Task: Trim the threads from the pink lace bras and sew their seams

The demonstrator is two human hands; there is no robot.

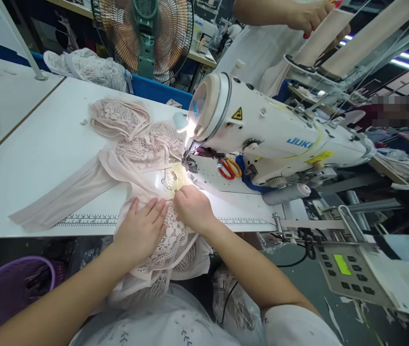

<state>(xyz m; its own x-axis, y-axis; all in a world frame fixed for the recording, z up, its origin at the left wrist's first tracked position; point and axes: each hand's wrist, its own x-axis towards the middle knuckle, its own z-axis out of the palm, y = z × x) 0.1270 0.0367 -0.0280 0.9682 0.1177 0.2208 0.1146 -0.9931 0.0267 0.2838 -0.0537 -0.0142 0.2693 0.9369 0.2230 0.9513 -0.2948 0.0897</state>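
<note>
A beige lace garment [138, 146] lies across the white table, and part of it hangs over the front edge onto my lap. My left hand [142, 222] rests flat on the cloth with its fingers stretched out. Close by, my right hand [193, 205] is closed, thumb and fingers pinching the edge of the garment just in front of the needle area. The sewing machine [262, 127] stands to the right, its lamp lighting the presser foot [189, 163]. What exactly lies between my right fingertips is hidden.
Scissors [229, 168] with red and orange handles lie beside the machine's needle end. A ruler strip [89, 220] runs along the front edge. Behind the table are a fan [145, 38], a white lace pile [89, 69] and another person's hand [310, 18]. A purple basket [13, 264] stands lower left.
</note>
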